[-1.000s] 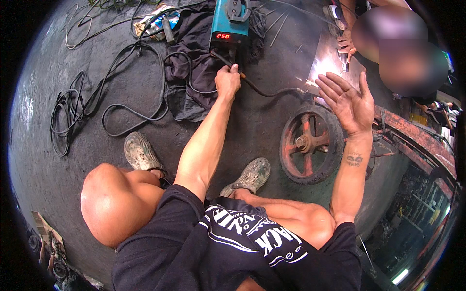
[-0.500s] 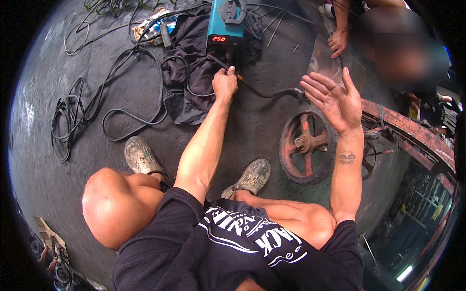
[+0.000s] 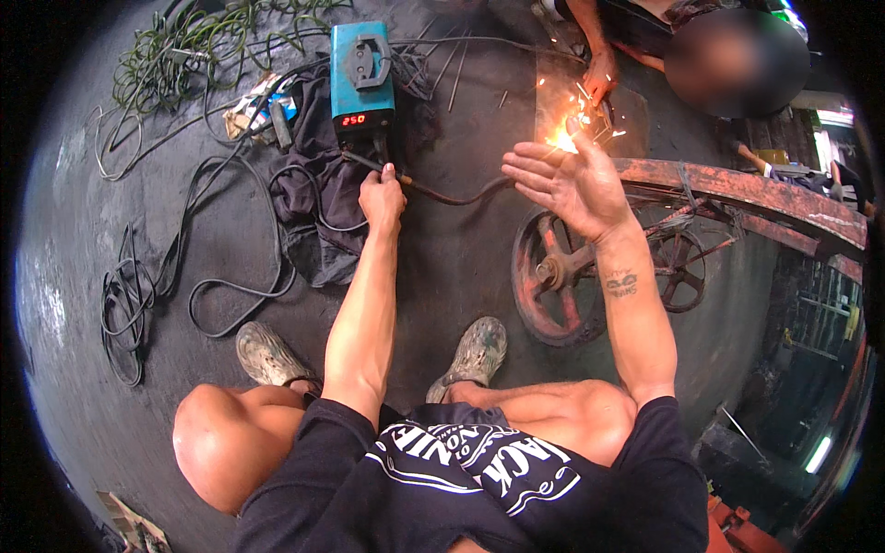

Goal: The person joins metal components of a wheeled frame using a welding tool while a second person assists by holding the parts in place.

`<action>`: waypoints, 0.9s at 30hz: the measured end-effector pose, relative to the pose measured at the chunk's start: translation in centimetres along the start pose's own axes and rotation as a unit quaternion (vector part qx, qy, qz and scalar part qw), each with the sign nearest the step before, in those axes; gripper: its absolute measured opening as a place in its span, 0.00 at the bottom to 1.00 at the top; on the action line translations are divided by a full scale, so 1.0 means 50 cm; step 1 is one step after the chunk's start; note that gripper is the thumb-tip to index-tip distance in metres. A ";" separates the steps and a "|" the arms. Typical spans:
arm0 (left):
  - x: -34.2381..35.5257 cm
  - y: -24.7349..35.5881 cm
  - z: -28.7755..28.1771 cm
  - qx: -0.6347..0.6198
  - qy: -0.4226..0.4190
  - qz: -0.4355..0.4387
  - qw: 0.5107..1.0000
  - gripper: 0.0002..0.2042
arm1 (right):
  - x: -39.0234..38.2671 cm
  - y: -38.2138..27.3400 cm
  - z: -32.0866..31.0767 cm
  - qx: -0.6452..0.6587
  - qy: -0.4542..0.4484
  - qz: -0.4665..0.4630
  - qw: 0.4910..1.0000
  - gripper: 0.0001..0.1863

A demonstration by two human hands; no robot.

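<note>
My left hand point(image 3: 381, 198) reaches forward to the foot of a blue welding machine point(image 3: 361, 78) with a red number display. Its fingers are closed around the dark welding cable point(image 3: 442, 195) where it leaves the machine. My right hand point(image 3: 567, 180) is raised with the palm open and the fingers spread, holding nothing. Just beyond it, orange sparks point(image 3: 564, 138) fly where another person's hand point(image 3: 599, 85) works on a metal plate. I am squatting, with both knees and shoes point(image 3: 475, 350) showing below.
A rusty spoked wheel point(image 3: 553, 276) and a rusty beam point(image 3: 756, 198) stand to the right. A dark cloth point(image 3: 313, 217) lies under the machine. Black cables point(image 3: 138, 295) loop on the concrete floor at left, and a green coil point(image 3: 212, 37) lies at the back.
Sparks showed a second ago, stopped half a second ago and flare again now. My right hand stays raised and open. My left hand stays at the welding machine.
</note>
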State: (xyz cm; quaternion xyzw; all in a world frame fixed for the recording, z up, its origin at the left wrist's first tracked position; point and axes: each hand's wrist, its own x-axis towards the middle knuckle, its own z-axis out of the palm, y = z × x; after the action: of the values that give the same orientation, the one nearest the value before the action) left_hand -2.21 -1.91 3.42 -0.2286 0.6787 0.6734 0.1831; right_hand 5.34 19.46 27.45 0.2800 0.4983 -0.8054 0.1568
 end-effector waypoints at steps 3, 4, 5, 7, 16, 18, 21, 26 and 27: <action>0.002 -0.003 0.000 0.043 0.027 0.009 0.999 0.17 | 0.001 0.007 0.009 -0.005 0.018 0.024 1.000 0.46; 0.003 -0.004 -0.001 0.040 0.013 0.005 0.999 0.17 | 0.001 0.009 0.012 -0.009 0.005 0.037 0.999 0.46; 0.006 -0.006 -0.002 0.024 0.004 0.008 1.000 0.17 | 0.001 0.011 0.015 -0.015 0.006 0.038 0.999 0.45; 0.009 -0.009 -0.001 0.009 -0.009 0.014 1.000 0.18 | 0.001 0.012 0.019 -0.011 0.031 0.034 0.999 0.45; 0.002 -0.001 -0.005 0.028 0.000 -0.006 1.000 0.19 | 0.000 0.002 0.007 0.007 0.021 0.025 0.999 0.44; 0.001 0.002 -0.005 0.010 -0.013 -0.013 1.000 0.19 | -0.004 -0.006 0.001 -0.005 0.026 -0.002 1.000 0.45; 0.000 0.004 -0.004 0.011 -0.007 -0.020 1.000 0.18 | -0.007 -0.006 0.001 -0.006 0.034 0.005 0.999 0.45; 0.002 -0.002 -0.003 0.023 0.009 -0.020 0.999 0.19 | -0.009 0.005 0.007 -0.026 -0.007 0.003 1.000 0.51; 0.003 -0.005 -0.002 0.003 0.003 -0.020 1.000 0.19 | -0.008 0.003 0.006 -0.015 -0.007 0.003 1.000 0.50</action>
State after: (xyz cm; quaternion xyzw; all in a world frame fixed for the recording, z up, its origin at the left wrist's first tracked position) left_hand -2.17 -2.04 3.12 -0.2441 0.6765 0.6669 0.1949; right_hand 5.65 19.12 27.71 0.2731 0.5085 -0.7993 0.1674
